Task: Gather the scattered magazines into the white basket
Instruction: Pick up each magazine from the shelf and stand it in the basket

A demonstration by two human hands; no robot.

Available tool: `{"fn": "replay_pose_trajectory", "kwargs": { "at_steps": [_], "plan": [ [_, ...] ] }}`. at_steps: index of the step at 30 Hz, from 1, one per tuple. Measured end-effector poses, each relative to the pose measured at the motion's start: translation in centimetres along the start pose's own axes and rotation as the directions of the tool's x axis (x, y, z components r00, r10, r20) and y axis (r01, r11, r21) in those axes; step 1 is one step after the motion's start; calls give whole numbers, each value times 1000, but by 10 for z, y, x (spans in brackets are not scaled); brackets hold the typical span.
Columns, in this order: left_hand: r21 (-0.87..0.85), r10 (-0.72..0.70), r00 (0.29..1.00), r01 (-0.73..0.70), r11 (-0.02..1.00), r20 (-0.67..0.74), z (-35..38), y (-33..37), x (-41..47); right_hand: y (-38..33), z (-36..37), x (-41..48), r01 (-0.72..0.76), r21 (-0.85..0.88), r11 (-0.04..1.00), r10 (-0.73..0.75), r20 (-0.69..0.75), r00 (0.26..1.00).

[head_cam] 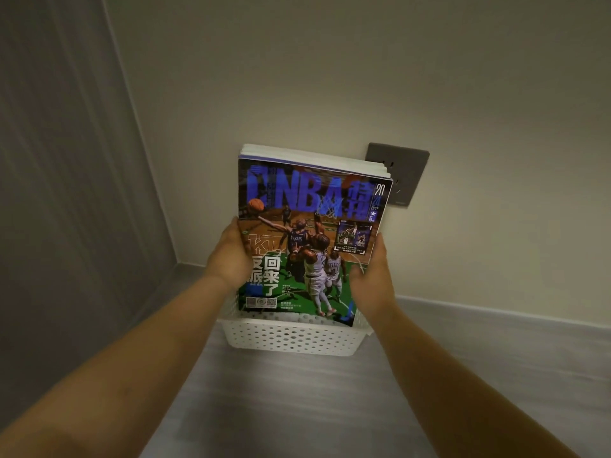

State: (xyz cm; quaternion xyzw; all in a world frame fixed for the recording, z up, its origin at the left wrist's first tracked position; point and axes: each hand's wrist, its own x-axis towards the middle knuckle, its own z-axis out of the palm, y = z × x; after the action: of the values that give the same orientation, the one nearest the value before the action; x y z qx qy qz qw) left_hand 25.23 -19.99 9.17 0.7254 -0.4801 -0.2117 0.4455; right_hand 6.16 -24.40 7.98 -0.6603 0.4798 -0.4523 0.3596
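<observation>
Inside perforated white basket (291,338), glossy magazines (307,239)

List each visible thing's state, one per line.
White basket: upright on the floor.
Magazine stack: upright, closed, lower edge at the basket's opening.
Left hand: holds the stack's left edge.
Right hand: holds its right edge.
Wall socket: partly hidden behind the stack.

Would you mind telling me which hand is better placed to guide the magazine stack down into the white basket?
Probably the right hand: it grips the magazine stack lower down, nearer the rim of the white basket, thumb on the cover. The left hand holds higher up.
</observation>
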Motion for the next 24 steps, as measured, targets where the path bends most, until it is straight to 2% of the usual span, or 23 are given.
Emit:
{"fn": "replay_pose_trajectory", "kwargs": {
  "at_steps": [3, 6, 10, 13, 18, 20, 24],
  "plan": [
    [70, -5, 999, 2, 998, 39, -2, -3, 4, 2, -1, -1, -13, 2, 1000, 13, 18, 1000],
    [52, -9, 998, 5, 999, 64, -3, -5, 2, 4, -5, -6, -37, -30, 999, 38, 37, 999],
    [91, -11, 999, 14, 996, -32, -5, -11, -21, 9, -18, -19, -102, -84, 991, 101, -21, 995],
    [154, 56, 992, -38, 987, -110, -7, -11, -56, 12, -36, -32, -142, -108, 984, 135, -70, 988],
    [89, 65, 995, -58, 994, -79, 9, 5, -122, 19, -77, -63, -181, -174, 968, 165, -103, 981],
    [55, 30, 1000, -30, 998, 1, 31, 14, -149, 22, -100, -77, -183, -220, 958, 164, -104, 981],
    [22, 4, 958, -11, 1000, 288, 91, 30, -203, 38, -167, -105, -209, -305, 929, 169, -152, 974]
  ]
}}
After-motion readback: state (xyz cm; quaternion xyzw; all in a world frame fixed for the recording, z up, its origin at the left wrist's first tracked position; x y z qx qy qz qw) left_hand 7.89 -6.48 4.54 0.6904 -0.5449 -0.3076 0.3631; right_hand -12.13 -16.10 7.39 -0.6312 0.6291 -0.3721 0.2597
